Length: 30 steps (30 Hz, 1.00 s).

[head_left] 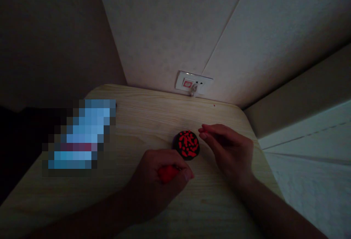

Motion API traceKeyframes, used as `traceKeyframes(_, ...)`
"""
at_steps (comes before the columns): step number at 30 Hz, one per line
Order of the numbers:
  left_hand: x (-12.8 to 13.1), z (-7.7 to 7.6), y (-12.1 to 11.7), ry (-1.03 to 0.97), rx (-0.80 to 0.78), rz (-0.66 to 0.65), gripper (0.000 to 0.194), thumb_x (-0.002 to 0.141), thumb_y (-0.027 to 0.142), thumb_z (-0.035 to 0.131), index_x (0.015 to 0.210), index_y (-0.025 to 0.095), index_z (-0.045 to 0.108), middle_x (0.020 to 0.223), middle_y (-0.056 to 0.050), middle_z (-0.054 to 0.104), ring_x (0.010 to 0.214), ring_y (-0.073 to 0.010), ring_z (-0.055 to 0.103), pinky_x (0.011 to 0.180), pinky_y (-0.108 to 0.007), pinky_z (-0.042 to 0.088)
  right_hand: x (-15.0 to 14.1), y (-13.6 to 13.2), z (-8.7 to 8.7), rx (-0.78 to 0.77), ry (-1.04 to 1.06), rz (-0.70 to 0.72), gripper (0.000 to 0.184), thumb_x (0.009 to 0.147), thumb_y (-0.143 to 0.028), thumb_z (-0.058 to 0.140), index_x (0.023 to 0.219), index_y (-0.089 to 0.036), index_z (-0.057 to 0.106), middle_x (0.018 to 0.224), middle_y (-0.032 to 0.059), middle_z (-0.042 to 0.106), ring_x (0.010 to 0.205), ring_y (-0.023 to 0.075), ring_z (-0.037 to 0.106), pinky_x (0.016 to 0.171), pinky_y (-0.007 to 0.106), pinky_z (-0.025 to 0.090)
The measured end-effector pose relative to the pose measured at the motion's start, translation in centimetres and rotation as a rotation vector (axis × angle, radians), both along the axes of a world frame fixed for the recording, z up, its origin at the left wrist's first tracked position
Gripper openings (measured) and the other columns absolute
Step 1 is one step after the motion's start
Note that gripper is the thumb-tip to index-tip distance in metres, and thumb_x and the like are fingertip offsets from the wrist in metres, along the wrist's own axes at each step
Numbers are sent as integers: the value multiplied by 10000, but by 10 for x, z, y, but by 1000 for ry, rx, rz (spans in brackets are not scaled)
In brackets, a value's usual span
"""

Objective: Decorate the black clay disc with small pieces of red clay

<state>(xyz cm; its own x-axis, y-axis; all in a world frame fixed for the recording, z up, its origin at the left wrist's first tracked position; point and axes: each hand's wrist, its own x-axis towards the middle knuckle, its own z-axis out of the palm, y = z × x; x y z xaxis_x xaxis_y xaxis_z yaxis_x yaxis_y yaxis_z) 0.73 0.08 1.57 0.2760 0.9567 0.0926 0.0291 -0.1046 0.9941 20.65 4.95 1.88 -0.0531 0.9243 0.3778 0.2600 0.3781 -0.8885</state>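
A small dark round piece [187,144], its top dotted with several bright red bits, rests on the wooden tabletop between my hands. My left hand [164,180] is closed around a red lump [168,173] that looks like modelling clay, just in front of the round piece; the fingers hide part of the lump. To the right of the round piece, my right hand [230,151] hovers with thumb and forefinger pinched together. A tiny bit of red shows between those fingertips, much like the bits on the dark top.
A blurred-out bright screen [85,133] lies on the left of the wooden tabletop [148,122]. At the back, the wall carries a socket plate [194,82] with a plug in it. A red crumb [214,105] lies near the back edge. White bedding [315,184] is at the right.
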Motion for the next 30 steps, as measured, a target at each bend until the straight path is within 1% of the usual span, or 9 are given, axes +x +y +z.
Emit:
traceKeyframes(3, 0, 0, 0, 0, 6, 5, 179, 838, 200, 666, 683, 164, 748, 660, -13, 705, 597, -122, 621, 566, -213, 457, 0, 1, 0, -36, 63, -24, 181, 766, -161, 869, 882, -292, 821, 848, -14, 805, 758, 139, 743, 690, 231, 602)
traceKeyframes(5, -1, 1, 0, 4, 14, -5, 173, 840, 192, 665, 692, 165, 750, 670, -12, 712, 608, -123, 631, 575, -211, 462, 0, 1, 0, -47, 45, -40, 133, 789, -184, 853, 875, -281, 825, 811, -12, 799, 702, 127, 728, 638, 216, 589)
traceKeyframes(8, -1, 1, 0, 9, 14, -14, 170, 849, 192, 662, 709, 165, 754, 676, -10, 715, 606, -119, 627, 568, -206, 457, -1, 2, 1, -73, 12, -46, 68, 867, -231, 786, 907, -265, 828, 742, -8, 785, 616, 113, 703, 570, 205, 573)
traceKeyframes(10, -1, 1, 1, 5, 4, -8, 174, 850, 198, 661, 705, 163, 750, 669, -11, 707, 591, -117, 612, 557, -209, 451, 0, 1, 1, -77, 14, -44, 62, 860, -239, 793, 908, -257, 828, 742, 1, 791, 623, 125, 717, 571, 215, 588)
traceKeyframes(14, -1, 1, 0, -4, 2, -9, 174, 845, 202, 660, 700, 160, 746, 671, -18, 705, 595, -122, 610, 570, -221, 453, -1, -1, 1, -54, 45, -8, 121, 773, -192, 867, 867, -257, 826, 840, 18, 822, 755, 172, 778, 686, 262, 652)
traceKeyframes(17, -1, 0, 0, 5, -15, -9, 172, 850, 205, 660, 711, 161, 751, 682, -21, 711, 603, -127, 609, 568, -226, 450, -2, -4, 3, -54, 60, 24, 150, 739, -175, 890, 849, -256, 827, 837, 20, 831, 748, 187, 794, 715, 284, 682)
traceKeyframes(23, -1, 1, 0, -9, 9, -19, 175, 847, 187, 661, 699, 163, 751, 670, -9, 708, 611, -120, 622, 587, -216, 459, -5, -9, 8, -55, 35, -9, 179, 679, -183, 933, 796, -245, 812, 749, -3, 820, 613, 157, 776, 597, 209, 665)
traceKeyframes(27, -1, 0, 1, 9, -10, -8, 166, 847, 196, 666, 713, 166, 760, 687, -15, 718, 624, -128, 631, 589, -221, 459, -6, -8, 10, -26, 27, -29, 194, 665, -234, 947, 737, -212, 768, 670, 4, 779, 572, 148, 733, 552, 220, 634)
traceKeyframes(30, -1, 1, 1, 14, -6, -4, 167, 843, 202, 670, 705, 163, 754, 677, -16, 715, 613, -128, 624, 581, -222, 456, -7, -5, 10, 10, 53, -10, 205, 688, -246, 936, 744, -208, 743, 681, 8, 754, 611, 145, 708, 571, 235, 609)
